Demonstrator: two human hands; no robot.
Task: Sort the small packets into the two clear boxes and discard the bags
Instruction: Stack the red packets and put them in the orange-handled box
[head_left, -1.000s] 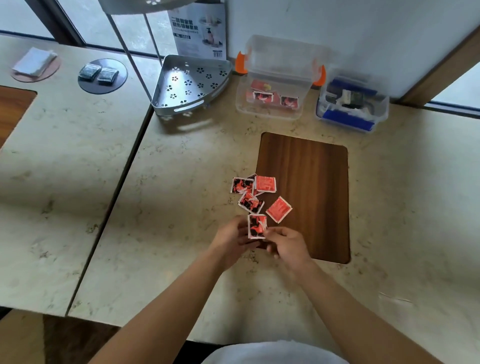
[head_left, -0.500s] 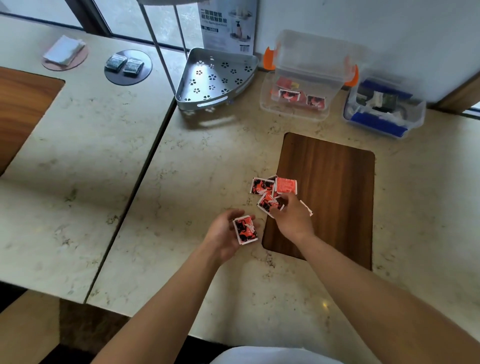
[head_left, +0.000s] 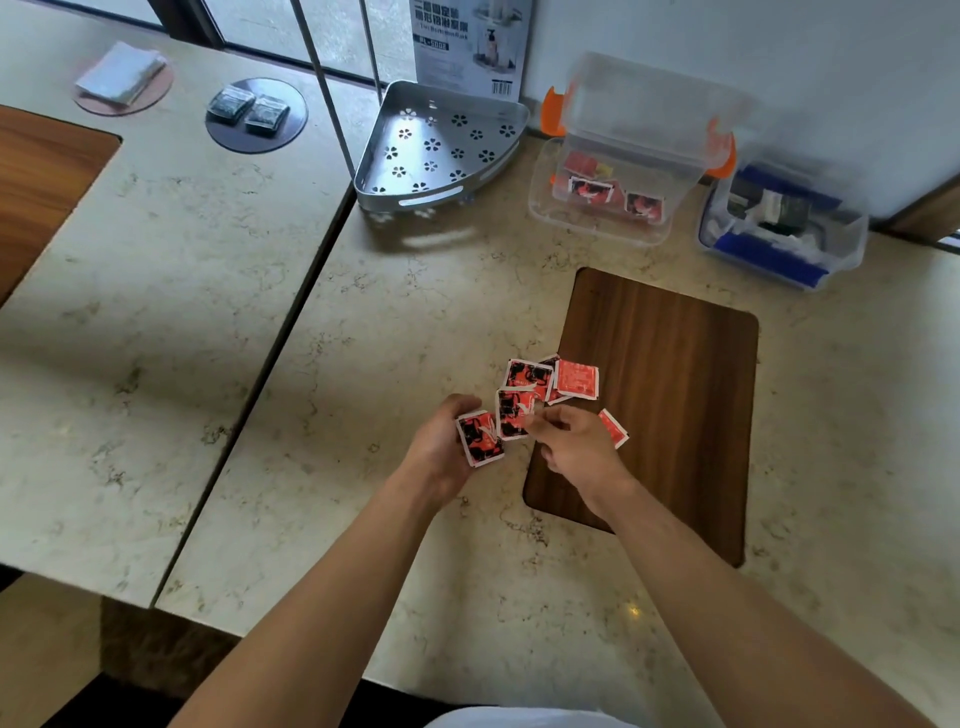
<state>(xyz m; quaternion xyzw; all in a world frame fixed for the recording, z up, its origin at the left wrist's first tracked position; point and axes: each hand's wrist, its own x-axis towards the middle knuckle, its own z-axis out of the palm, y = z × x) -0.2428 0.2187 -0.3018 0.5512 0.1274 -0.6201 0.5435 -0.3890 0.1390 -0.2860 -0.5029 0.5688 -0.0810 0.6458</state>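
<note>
Several small red packets (head_left: 550, 378) lie in a loose pile at the left edge of a dark wooden inlay (head_left: 670, 395). My left hand (head_left: 441, 447) grips one red-and-black packet (head_left: 480, 437) by its side. My right hand (head_left: 574, 447) pinches a second red-and-black packet (head_left: 511, 413) just right of the first. Another red packet (head_left: 614, 427) pokes out from behind my right hand. At the back stands a clear box with orange latches (head_left: 608, 218), holding a few red packets. A clear box with blue trim (head_left: 784, 228) to its right holds dark and white items.
A perforated metal corner shelf (head_left: 436, 150) stands left of the boxes, with a printed carton (head_left: 467, 47) behind it. On the left table, two dark packets (head_left: 248, 110) rest on a black disc and folded white paper (head_left: 122, 75) on a coaster. A gap (head_left: 291, 338) separates the tables.
My right hand reached into the pile and has come back holding a second packet next to the one in my left hand. The view has shifted slightly.
</note>
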